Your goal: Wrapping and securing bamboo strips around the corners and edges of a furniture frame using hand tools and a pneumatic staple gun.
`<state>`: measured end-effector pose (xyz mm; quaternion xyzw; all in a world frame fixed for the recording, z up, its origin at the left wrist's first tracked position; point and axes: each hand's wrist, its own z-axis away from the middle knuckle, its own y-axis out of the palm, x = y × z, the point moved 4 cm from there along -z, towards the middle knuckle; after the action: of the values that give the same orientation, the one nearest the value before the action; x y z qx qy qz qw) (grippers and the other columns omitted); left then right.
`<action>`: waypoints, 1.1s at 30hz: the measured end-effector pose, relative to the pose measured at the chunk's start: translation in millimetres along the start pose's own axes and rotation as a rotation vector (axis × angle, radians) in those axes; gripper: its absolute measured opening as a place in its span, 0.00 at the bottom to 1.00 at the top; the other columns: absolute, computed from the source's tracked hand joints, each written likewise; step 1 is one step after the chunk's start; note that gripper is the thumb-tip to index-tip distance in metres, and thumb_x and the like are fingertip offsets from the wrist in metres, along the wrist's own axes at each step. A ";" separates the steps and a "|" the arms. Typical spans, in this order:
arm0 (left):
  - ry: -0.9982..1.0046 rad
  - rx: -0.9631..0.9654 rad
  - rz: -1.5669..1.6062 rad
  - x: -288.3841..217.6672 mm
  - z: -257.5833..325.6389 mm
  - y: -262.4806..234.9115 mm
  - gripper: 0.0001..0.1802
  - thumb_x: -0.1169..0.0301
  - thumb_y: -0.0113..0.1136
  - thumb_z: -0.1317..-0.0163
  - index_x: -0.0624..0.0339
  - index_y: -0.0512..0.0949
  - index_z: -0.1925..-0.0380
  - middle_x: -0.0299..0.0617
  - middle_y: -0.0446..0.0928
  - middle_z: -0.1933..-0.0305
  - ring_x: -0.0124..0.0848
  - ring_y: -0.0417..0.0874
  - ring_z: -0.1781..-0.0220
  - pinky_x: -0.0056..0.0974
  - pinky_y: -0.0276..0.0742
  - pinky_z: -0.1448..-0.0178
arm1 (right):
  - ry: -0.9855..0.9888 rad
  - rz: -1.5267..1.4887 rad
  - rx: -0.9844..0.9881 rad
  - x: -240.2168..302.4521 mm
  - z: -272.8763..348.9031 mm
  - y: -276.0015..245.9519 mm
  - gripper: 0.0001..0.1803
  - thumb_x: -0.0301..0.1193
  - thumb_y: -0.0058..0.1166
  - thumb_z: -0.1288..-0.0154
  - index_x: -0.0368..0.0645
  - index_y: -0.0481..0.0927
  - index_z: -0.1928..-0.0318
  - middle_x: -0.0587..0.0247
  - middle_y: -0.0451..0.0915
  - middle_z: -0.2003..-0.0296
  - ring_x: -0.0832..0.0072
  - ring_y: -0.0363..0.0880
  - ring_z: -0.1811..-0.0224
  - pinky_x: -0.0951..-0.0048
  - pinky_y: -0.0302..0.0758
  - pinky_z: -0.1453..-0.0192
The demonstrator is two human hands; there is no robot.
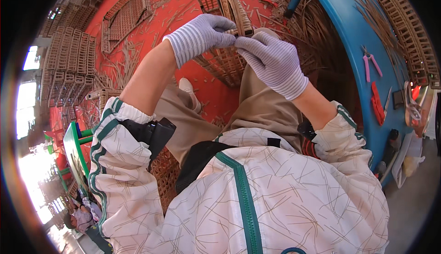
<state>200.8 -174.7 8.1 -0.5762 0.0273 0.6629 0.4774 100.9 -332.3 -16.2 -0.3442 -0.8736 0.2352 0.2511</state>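
A brown woven lattice basket (218, 66) stands tilted between my knees, its dark rim facing up toward me. My left hand (200, 34), in a striped white-grey glove, has thumb and fingers pinched at the basket's rim corner. From the right, my right hand (275, 63) wears a matching glove, and its fingertips close on the same corner, meeting the left ones. Whether a thin strip lies between the fingertips is hidden by the gloves.
On my right, a blue table (340, 11) bears pink-handled pliers (372, 66), a red-handled tool (377, 103) and woven baskets (409, 33). Loose strips (317, 38) lie beneath it. Stacked baskets (69, 66) stand left; another basket (126, 17) lies on the red floor. A person (85, 219) is at lower left.
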 end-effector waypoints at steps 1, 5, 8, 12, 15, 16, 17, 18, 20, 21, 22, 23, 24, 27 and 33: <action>0.001 0.001 0.009 -1.7 0.7 0.0 0.29 0.61 0.71 0.41 0.64 0.79 0.42 0.42 0.84 0.56 0.29 0.83 0.55 0.34 0.79 0.47 | 0.000 -0.003 0.002 2.6 1.9 0.3 0.11 0.31 0.62 0.39 0.54 0.83 0.54 0.67 0.78 0.71 0.68 0.79 0.73 0.69 0.76 0.70; -0.033 0.048 0.031 -4.4 0.7 0.9 0.30 0.61 0.71 0.40 0.64 0.78 0.41 0.45 0.84 0.52 0.31 0.83 0.50 0.35 0.78 0.44 | 0.090 0.158 0.048 11.3 5.3 -3.7 0.13 0.32 0.63 0.38 0.55 0.84 0.53 0.67 0.78 0.70 0.68 0.79 0.73 0.69 0.76 0.71; -0.004 0.026 0.034 -0.4 -2.1 0.8 0.30 0.61 0.70 0.40 0.63 0.78 0.41 0.45 0.83 0.51 0.32 0.83 0.50 0.35 0.78 0.43 | 0.067 0.187 0.030 2.2 8.2 2.1 0.15 0.33 0.65 0.39 0.55 0.84 0.51 0.66 0.80 0.67 0.68 0.80 0.73 0.71 0.76 0.71; 0.012 0.051 0.031 1.3 -2.1 1.8 0.30 0.60 0.70 0.41 0.63 0.78 0.40 0.46 0.83 0.50 0.33 0.83 0.49 0.35 0.78 0.42 | -0.032 0.251 0.015 1.9 8.6 5.2 0.17 0.34 0.66 0.40 0.54 0.84 0.50 0.66 0.79 0.67 0.69 0.81 0.71 0.71 0.77 0.69; 0.012 0.020 0.068 0.7 2.1 -0.4 0.31 0.60 0.70 0.41 0.63 0.78 0.40 0.46 0.83 0.50 0.33 0.83 0.48 0.36 0.77 0.41 | -0.037 0.276 -0.037 8.5 2.5 7.3 0.09 0.32 0.62 0.43 0.55 0.79 0.61 0.70 0.74 0.72 0.72 0.79 0.70 0.71 0.75 0.68; 0.018 0.017 0.041 1.1 1.0 -0.5 0.31 0.59 0.71 0.41 0.63 0.78 0.40 0.46 0.83 0.50 0.33 0.83 0.48 0.36 0.77 0.41 | -0.036 0.277 -0.034 9.0 1.0 7.4 0.09 0.32 0.62 0.43 0.55 0.79 0.61 0.70 0.74 0.72 0.72 0.79 0.70 0.71 0.75 0.68; 0.024 0.015 0.013 1.2 0.4 -0.3 0.31 0.59 0.71 0.41 0.63 0.78 0.40 0.47 0.83 0.50 0.34 0.83 0.48 0.36 0.77 0.40 | -0.019 0.246 0.000 7.7 -1.2 8.4 0.09 0.33 0.63 0.43 0.55 0.79 0.61 0.70 0.74 0.73 0.72 0.79 0.70 0.72 0.75 0.68; 0.024 0.017 0.015 0.9 0.5 0.1 0.31 0.59 0.71 0.41 0.63 0.78 0.40 0.47 0.83 0.50 0.34 0.83 0.48 0.36 0.77 0.40 | -0.001 0.216 0.033 5.7 -2.2 10.0 0.09 0.34 0.64 0.43 0.55 0.78 0.62 0.70 0.74 0.73 0.72 0.79 0.70 0.72 0.75 0.68; -0.002 0.008 -0.007 -0.5 1.5 0.5 0.31 0.59 0.71 0.41 0.64 0.78 0.40 0.47 0.83 0.50 0.34 0.83 0.48 0.36 0.77 0.40 | -0.006 0.167 0.052 -0.4 -4.0 12.6 0.10 0.35 0.65 0.43 0.52 0.80 0.61 0.68 0.76 0.71 0.69 0.79 0.71 0.70 0.76 0.69; -0.001 0.010 -0.006 0.2 1.4 1.6 0.31 0.59 0.71 0.41 0.64 0.78 0.40 0.47 0.83 0.50 0.34 0.83 0.48 0.36 0.77 0.40 | -0.012 0.117 0.070 -1.7 -3.8 13.6 0.11 0.36 0.67 0.42 0.50 0.82 0.59 0.66 0.78 0.69 0.66 0.80 0.71 0.68 0.77 0.69; 0.018 0.000 -0.006 1.3 0.7 0.8 0.31 0.58 0.71 0.41 0.64 0.78 0.41 0.46 0.83 0.50 0.34 0.83 0.48 0.36 0.77 0.40 | -0.013 0.118 0.070 -0.6 -3.1 13.6 0.11 0.36 0.67 0.42 0.50 0.82 0.59 0.66 0.78 0.69 0.66 0.80 0.71 0.68 0.77 0.69; 0.037 -0.009 -0.006 3.1 -0.3 -0.2 0.31 0.58 0.72 0.42 0.63 0.78 0.41 0.46 0.83 0.50 0.34 0.83 0.48 0.36 0.78 0.41 | 0.016 0.135 0.062 0.3 -1.2 13.3 0.12 0.36 0.68 0.42 0.50 0.82 0.58 0.66 0.78 0.69 0.66 0.80 0.72 0.69 0.77 0.69; 0.037 -0.009 -0.006 7.7 -3.9 -1.8 0.31 0.58 0.72 0.42 0.63 0.78 0.41 0.46 0.83 0.50 0.34 0.83 0.48 0.36 0.78 0.41 | 0.044 0.151 0.054 1.2 0.7 13.1 0.13 0.36 0.68 0.42 0.50 0.83 0.58 0.66 0.79 0.70 0.66 0.80 0.72 0.69 0.77 0.69; 0.052 0.092 -0.032 14.4 -10.8 -0.1 0.34 0.57 0.70 0.41 0.59 0.74 0.37 0.43 0.78 0.52 0.34 0.80 0.56 0.45 0.88 0.56 | 0.025 0.214 -0.045 5.0 7.2 10.5 0.15 0.36 0.69 0.44 0.49 0.83 0.57 0.66 0.80 0.69 0.67 0.82 0.72 0.70 0.78 0.69; -0.007 0.016 0.016 3.3 -4.9 -1.2 0.29 0.59 0.73 0.43 0.60 0.81 0.43 0.45 0.85 0.53 0.32 0.83 0.50 0.37 0.77 0.43 | 0.063 0.031 -0.039 -2.5 8.3 17.6 0.14 0.35 0.71 0.45 0.48 0.85 0.58 0.61 0.84 0.68 0.65 0.84 0.71 0.69 0.80 0.67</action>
<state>205.6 -174.9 4.5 -0.5699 0.0355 0.6684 0.4767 106.0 -324.6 -33.5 -0.3696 -0.8643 0.2112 0.2679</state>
